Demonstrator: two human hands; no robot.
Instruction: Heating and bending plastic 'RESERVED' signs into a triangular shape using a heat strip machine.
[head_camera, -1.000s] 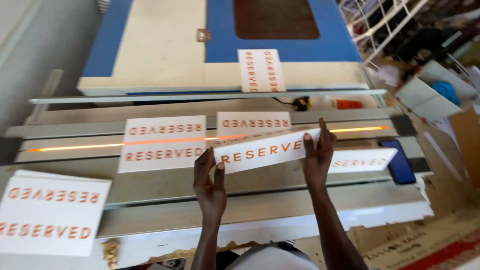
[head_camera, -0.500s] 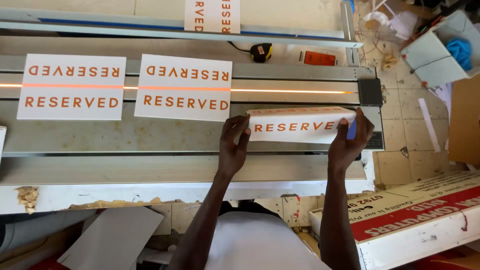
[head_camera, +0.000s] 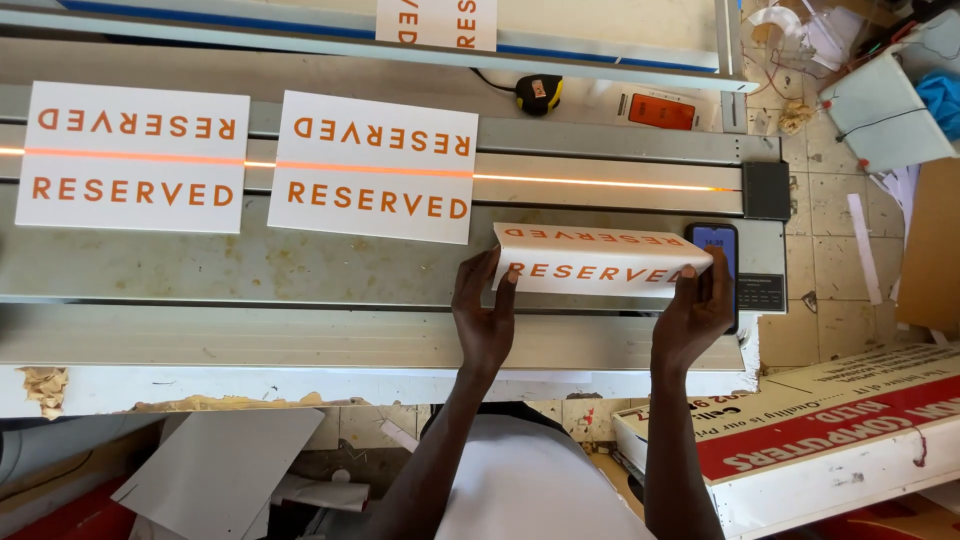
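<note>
Both hands grasp one folded white sign (head_camera: 598, 260) w/ orange lettering, held low over the grey metal bench (head_camera: 250, 265). Left hand (head_camera: 484, 315) pinches its left end, right hand (head_camera: 693, 312) its right end, fingers wrapped on the edge. Phone (head_camera: 716, 240) lies just under the sign's right end, approx 3 o'clock. Two flat signs (head_camera: 372, 165) (head_camera: 132, 155) lie at 9–10 o'clock across a glowing orange line (head_camera: 600, 183). Tape measure (head_camera: 538, 93) at 12 o'clock.

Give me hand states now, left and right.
Left hand: closed on the left end of the folded white sign.
Right hand: closed on the sign's right end.
</note>
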